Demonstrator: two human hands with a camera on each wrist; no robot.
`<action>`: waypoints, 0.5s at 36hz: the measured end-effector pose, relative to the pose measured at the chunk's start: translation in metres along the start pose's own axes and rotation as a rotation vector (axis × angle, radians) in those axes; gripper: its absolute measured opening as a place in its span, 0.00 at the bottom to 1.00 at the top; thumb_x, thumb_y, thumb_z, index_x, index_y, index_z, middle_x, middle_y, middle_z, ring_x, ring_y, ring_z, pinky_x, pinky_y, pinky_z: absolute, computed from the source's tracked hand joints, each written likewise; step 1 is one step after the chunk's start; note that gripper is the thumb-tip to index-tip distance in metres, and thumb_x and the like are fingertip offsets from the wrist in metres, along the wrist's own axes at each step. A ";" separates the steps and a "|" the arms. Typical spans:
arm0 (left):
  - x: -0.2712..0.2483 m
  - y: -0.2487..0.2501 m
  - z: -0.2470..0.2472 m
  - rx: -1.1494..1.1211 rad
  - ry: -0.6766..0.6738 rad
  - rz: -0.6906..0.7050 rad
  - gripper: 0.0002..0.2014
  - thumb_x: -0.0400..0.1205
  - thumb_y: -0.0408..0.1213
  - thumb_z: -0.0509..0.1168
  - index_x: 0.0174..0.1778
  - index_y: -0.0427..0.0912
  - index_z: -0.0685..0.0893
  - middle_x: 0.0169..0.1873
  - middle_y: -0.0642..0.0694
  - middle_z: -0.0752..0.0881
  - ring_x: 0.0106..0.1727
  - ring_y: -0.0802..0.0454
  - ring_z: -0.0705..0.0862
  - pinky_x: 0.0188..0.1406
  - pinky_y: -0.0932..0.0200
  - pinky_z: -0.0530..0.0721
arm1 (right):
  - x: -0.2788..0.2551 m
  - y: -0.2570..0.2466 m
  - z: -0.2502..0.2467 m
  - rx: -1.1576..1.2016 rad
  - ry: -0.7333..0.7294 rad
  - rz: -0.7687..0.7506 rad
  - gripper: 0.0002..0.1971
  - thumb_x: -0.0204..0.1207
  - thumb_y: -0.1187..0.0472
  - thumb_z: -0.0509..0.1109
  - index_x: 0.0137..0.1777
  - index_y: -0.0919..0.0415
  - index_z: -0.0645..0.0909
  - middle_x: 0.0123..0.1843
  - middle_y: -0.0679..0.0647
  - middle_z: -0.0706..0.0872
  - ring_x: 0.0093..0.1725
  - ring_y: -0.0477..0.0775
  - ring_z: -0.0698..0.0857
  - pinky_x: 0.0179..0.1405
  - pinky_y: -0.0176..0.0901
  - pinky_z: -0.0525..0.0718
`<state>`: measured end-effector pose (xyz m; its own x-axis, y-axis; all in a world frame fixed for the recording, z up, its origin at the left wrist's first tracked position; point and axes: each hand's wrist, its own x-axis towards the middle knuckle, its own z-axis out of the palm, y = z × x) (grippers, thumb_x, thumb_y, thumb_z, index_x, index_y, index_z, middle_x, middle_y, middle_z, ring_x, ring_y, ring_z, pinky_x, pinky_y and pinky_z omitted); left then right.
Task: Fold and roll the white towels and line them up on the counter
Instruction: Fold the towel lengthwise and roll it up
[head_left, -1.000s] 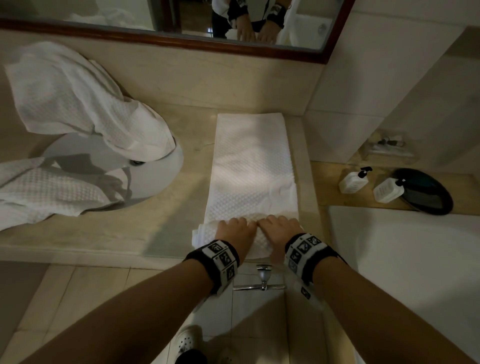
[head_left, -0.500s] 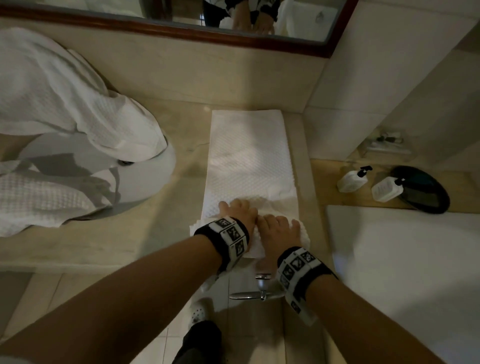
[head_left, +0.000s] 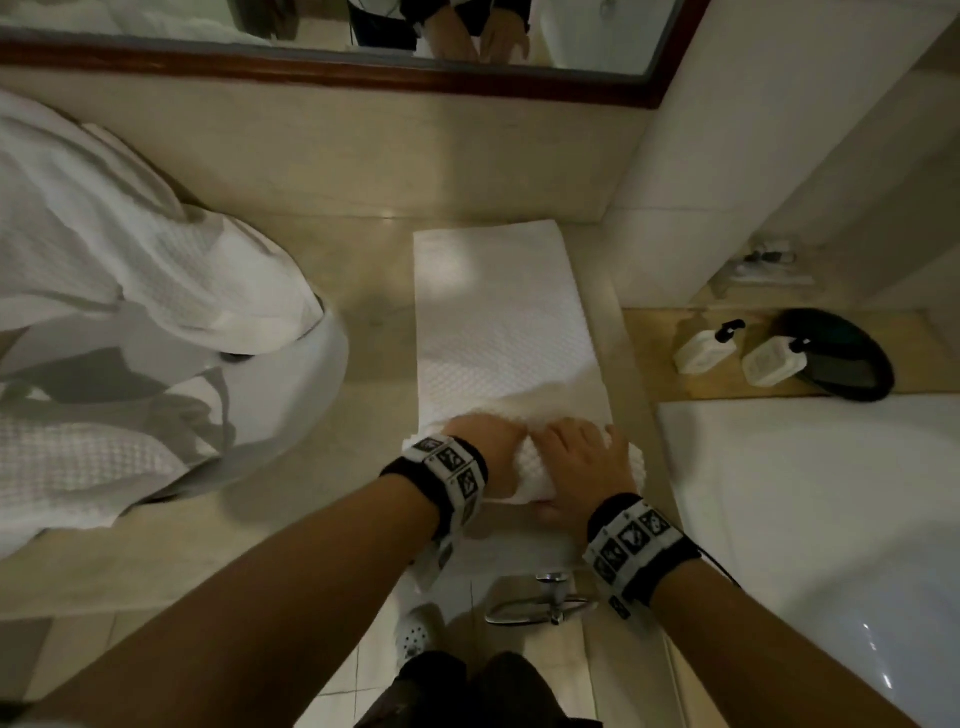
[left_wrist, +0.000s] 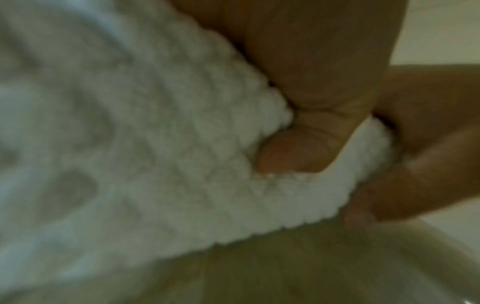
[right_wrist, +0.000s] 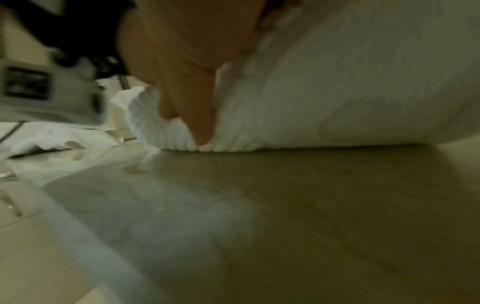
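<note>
A long folded white towel (head_left: 498, 312) lies flat on the beige counter (head_left: 374, 291), running away from me. Its near end is rolled into a thick roll (head_left: 530, 475) by the counter's front edge. My left hand (head_left: 483, 441) grips the left part of the roll, thumb pressed into the waffle cloth (left_wrist: 182, 164). My right hand (head_left: 576, 457) lies curled over the right part of the roll, thumb against the cloth (right_wrist: 311, 102). Two more loose white towels, one (head_left: 130, 239) draped over the sink and one (head_left: 78, 467) hanging over its front, lie at the left.
A round white sink (head_left: 291, 395) sits left of the towel. A wall corner (head_left: 675, 182) stands right of it. Lower right, two white pump bottles (head_left: 706, 345) and a black dish (head_left: 836, 358) sit on a ledge beside a white bathtub (head_left: 805, 519). A mirror (head_left: 322, 31) hangs behind.
Both hands have rolled the near end of the towel forward, so the roll is thicker and sits a little farther from the counter's front edge.
</note>
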<state>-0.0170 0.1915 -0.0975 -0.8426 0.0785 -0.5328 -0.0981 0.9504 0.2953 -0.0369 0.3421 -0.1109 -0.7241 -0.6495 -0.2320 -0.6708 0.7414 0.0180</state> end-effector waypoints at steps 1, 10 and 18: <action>0.004 -0.003 -0.004 -0.037 -0.038 -0.015 0.23 0.75 0.44 0.69 0.66 0.50 0.79 0.61 0.45 0.83 0.61 0.44 0.82 0.59 0.51 0.82 | -0.003 -0.003 0.003 0.002 0.077 0.006 0.47 0.45 0.40 0.80 0.67 0.51 0.71 0.60 0.53 0.80 0.59 0.60 0.80 0.60 0.67 0.72; 0.027 -0.002 -0.027 -0.020 -0.172 -0.074 0.21 0.78 0.41 0.65 0.69 0.45 0.77 0.65 0.43 0.80 0.62 0.43 0.80 0.57 0.52 0.80 | 0.026 0.002 0.002 0.035 -0.103 0.068 0.47 0.61 0.39 0.75 0.78 0.47 0.58 0.74 0.50 0.69 0.72 0.60 0.70 0.71 0.72 0.59; 0.010 0.007 0.005 0.237 0.174 -0.129 0.42 0.79 0.58 0.63 0.81 0.39 0.55 0.75 0.41 0.66 0.75 0.39 0.66 0.78 0.38 0.58 | 0.067 0.012 -0.027 -0.031 -0.286 -0.003 0.45 0.59 0.37 0.76 0.75 0.48 0.59 0.72 0.51 0.69 0.70 0.60 0.71 0.67 0.64 0.69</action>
<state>-0.0235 0.2006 -0.1047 -0.9110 -0.0807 -0.4045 -0.1013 0.9944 0.0298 -0.0975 0.3027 -0.1001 -0.6503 -0.5744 -0.4973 -0.6806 0.7313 0.0453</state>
